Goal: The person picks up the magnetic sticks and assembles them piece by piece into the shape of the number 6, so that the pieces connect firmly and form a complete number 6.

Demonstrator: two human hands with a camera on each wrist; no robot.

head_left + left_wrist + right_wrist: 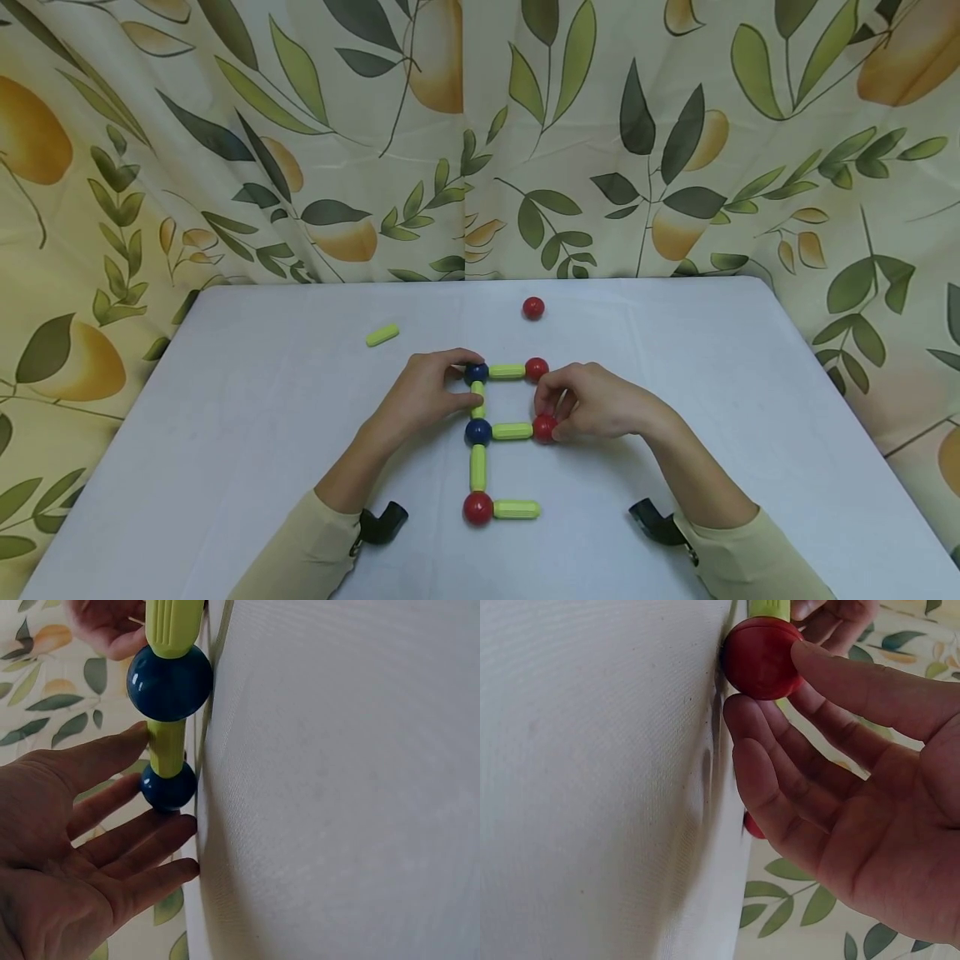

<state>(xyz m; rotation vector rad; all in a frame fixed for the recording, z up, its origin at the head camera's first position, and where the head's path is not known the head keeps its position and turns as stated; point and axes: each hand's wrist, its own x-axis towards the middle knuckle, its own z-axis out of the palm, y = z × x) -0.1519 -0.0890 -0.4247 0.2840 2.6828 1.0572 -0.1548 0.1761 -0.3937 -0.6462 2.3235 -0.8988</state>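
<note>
A frame of lime-green ribbed sticks and balls lies on the table. My left hand (pixel 426 388) holds its upper left corner, thumb against the upright green stick (pixel 166 748) and fingers around the upper blue ball (pixel 476 372). A second blue ball (pixel 478 432) joins the sticks lower down. With thumb and fingers, my right hand (pixel 603 402) pinches the red ball (pixel 759 660) at the end of the middle crosswise stick (pixel 512 431). Another red ball (pixel 536 368) ends the top crosswise stick (pixel 507 372). At the bottom, a red ball (pixel 477 508) carries a stick (pixel 517 509) pointing right.
A loose red ball (pixel 533 308) lies near the table's far edge. To its left is a loose green stick (pixel 382 335). The white-covered table (pixel 247 400) meets a leaf-and-fruit patterned curtain (pixel 600 183) behind. Black wrist cameras stick out from both sleeves.
</note>
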